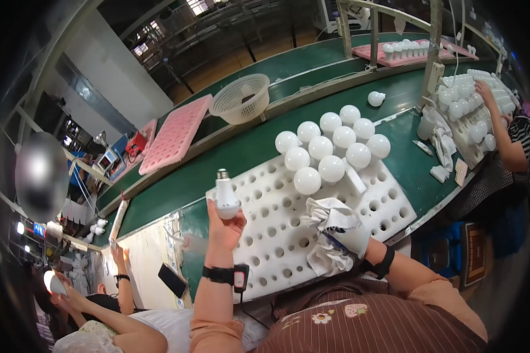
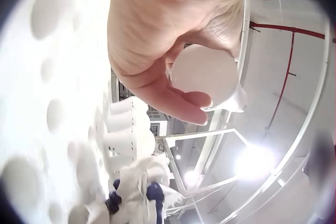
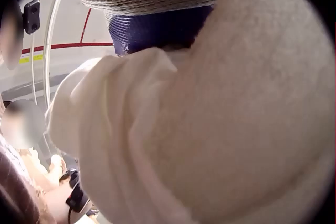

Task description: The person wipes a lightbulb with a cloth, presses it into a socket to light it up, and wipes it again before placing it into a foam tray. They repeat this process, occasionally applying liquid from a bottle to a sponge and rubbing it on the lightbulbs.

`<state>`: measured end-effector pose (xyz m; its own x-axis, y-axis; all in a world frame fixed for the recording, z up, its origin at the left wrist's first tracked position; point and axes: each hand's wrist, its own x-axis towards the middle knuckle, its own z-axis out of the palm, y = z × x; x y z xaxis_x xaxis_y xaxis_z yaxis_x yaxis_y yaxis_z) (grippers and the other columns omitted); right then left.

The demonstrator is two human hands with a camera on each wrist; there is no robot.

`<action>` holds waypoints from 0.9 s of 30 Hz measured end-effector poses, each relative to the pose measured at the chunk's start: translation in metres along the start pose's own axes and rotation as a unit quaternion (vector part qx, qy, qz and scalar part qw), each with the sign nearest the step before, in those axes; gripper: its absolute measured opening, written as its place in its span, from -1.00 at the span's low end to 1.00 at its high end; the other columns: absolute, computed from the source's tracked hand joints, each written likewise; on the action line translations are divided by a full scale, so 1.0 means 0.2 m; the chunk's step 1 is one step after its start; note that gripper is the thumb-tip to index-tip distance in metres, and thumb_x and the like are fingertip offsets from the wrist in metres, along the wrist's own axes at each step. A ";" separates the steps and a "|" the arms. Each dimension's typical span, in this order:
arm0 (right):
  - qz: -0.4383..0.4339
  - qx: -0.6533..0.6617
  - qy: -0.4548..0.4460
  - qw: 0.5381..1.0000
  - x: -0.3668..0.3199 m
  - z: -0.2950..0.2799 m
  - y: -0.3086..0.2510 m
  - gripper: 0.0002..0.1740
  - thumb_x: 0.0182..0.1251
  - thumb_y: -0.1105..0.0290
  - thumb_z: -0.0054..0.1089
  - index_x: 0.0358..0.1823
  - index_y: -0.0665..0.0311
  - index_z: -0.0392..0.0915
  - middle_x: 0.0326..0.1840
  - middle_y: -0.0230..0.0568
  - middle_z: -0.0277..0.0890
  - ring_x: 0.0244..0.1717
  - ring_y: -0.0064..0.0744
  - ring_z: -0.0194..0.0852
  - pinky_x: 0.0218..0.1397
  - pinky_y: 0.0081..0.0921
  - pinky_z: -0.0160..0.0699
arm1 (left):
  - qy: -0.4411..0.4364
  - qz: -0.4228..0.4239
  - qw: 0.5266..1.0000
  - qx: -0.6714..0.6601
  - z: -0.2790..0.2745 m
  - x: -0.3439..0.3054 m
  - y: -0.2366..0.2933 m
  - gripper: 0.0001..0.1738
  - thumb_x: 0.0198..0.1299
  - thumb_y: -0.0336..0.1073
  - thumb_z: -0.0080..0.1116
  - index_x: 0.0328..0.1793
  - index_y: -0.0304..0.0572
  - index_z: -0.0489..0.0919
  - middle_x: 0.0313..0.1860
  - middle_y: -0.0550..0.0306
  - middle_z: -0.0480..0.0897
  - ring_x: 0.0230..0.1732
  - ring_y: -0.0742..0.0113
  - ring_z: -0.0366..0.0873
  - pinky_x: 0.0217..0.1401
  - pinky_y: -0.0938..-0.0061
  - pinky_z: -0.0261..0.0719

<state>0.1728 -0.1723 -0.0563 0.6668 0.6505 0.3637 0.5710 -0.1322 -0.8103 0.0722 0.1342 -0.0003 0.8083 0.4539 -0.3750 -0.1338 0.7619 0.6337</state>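
Note:
My left hand [image 1: 222, 234] grips a white light bulb [image 1: 227, 205] by its round end, its metal screw base pointing up. In the left wrist view, fingers [image 2: 173, 100] curl round the bulb's white dome [image 2: 205, 74]. My right hand [image 1: 353, 236] wears a white and blue knit glove [image 3: 157, 29] and holds a crumpled white cloth [image 1: 333, 219], which fills much of the right wrist view and hides the fingers there. Below both hands lies a white foam tray [image 1: 265, 254] with rows of round holes. Several bulbs [image 1: 307, 180] stand dome up in its far part.
Behind the tray runs a green conveyor belt [image 1: 188, 203], with a lone bulb [image 1: 376, 99] on it. A white plastic basket [image 1: 241, 100] and a pink tray [image 1: 176, 135] sit beyond. Other people work at left and right. A phone [image 1: 172, 280] lies to the left.

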 end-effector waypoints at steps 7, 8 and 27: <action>0.015 0.033 -0.008 0.999 -0.02 -0.06 -0.10 -0.65 0.27 0.21 0.15 0.00 0.25 0.57 -0.02 -0.10 0.57 -0.05 -0.12 0.53 0.06 -0.30 0.52 | -0.036 0.067 0.994 0.083 -0.11 0.51 -0.02 -0.36 0.24 0.01 0.24 0.27 -0.19 0.28 -0.05 -0.01 0.50 -0.10 0.13 0.54 0.00 0.29 0.62; 0.053 0.013 -0.032 0.998 -0.05 -0.07 -0.10 -0.66 0.27 0.24 0.13 0.00 0.25 0.58 -0.02 -0.11 0.58 -0.05 -0.12 0.53 0.06 -0.29 0.52 | -0.079 0.072 0.983 0.146 -0.01 0.47 -0.08 -0.37 0.23 -0.07 0.27 0.31 -0.15 0.29 -0.05 0.03 0.52 -0.11 0.12 0.56 -0.03 0.29 0.61; 0.231 0.397 0.045 0.887 -0.16 -0.05 0.31 -0.68 0.45 0.37 -0.06 0.11 0.36 0.52 0.02 -0.18 0.56 0.03 -0.30 0.53 0.13 -0.43 0.51 | -0.185 0.174 0.805 0.536 0.42 -0.11 -0.13 -0.21 0.16 0.07 0.20 0.43 -0.13 0.25 0.03 -0.08 0.58 0.09 0.15 0.54 0.01 0.32 0.55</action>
<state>0.1914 -0.2093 -0.1126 0.7979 0.5969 -0.0846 -0.2667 0.2236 -0.9375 0.1057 0.0655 0.0498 0.9707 0.2344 0.0523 0.0229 -0.3072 0.9514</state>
